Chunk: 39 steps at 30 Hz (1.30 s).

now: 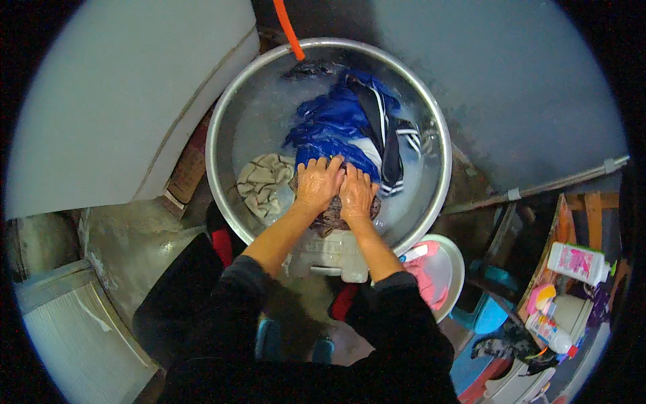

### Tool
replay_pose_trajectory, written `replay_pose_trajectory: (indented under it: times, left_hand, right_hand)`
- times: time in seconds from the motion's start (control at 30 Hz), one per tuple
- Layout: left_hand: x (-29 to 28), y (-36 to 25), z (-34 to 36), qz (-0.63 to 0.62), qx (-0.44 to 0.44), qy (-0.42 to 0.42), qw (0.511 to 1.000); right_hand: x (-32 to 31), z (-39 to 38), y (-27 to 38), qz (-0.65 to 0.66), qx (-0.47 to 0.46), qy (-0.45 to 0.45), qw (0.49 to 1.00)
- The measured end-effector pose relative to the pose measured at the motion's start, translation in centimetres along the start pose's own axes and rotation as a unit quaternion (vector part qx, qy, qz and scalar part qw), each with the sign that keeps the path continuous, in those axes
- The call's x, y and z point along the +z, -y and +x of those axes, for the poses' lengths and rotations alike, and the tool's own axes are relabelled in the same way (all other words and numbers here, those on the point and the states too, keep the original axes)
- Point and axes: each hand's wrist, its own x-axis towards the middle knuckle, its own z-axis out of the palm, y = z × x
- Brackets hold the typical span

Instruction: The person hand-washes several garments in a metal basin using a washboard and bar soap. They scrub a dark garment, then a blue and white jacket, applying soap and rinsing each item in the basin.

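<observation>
A large round metal basin holds cloudy water and wet laundry. Near its front side, my left hand and my right hand press side by side on a bunched brown patterned garment, fingers bent down into the cloth. Just beyond the fingertips spreads a blue garment, with a black piece with white stripes along its right. A beige checked cloth floats to the left of my hands. Below my wrists, a pale washboard rests at the near rim. The fingertips are partly hidden in the fabric.
An orange hose hangs over the far rim. At the right stands a small basin with a pink cloth, near a blue plastic stool. Farther right are bottles. A pale panel borders the left side.
</observation>
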Motion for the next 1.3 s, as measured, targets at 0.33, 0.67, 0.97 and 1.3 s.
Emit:
replay_pose_trajectory:
  times: [0.33, 0.67, 0.97, 1.3]
  left_hand:
    - [-0.4, 1.3, -3.5, -0.075, -0.007, 0.078, 0.994]
    - [-4.3, 0.4, -9.1, -0.116, 0.117, 0.063, 0.984]
    - [-2.8, 0.0, -5.9, -0.111, -0.039, 0.079, 0.99]
    - [-0.7, 1.1, -2.1, 0.026, 0.001, 0.017, 1.0]
  right_hand:
    - [-1.7, -1.4, -0.3, 0.035, -0.152, 0.058, 0.986]
    - [-4.3, -8.5, -0.9, 0.148, -0.223, 0.058, 0.962]
    - [-3.3, -4.9, -0.1, 0.106, -0.105, 0.013, 0.989]
    - [-1.6, -1.0, 0.4, -0.013, -0.108, -0.026, 0.994]
